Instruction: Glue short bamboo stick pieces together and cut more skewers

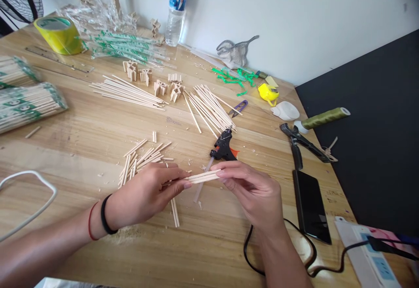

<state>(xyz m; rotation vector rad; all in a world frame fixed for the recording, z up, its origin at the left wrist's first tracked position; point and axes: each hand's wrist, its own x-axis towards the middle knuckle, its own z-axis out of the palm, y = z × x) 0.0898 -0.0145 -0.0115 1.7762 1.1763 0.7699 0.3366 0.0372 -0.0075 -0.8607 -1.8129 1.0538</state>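
Note:
Between my two hands, short wooden sticks lie side by side, pinched at both ends. My left hand is closed on their left end, thumb below and fingers above. The right end sits in the fingertips of my right hand. Just behind the hands, a black glue gun rests on the table with a clear glue stick in its back. A pile of cut sticks lies behind my left hand, and two more sticks lie below it.
Long sticks and small stick assemblies lie farther back on the table. A water bottle stands by the wall. On the right are pliers, a phone, a black cable and a power strip.

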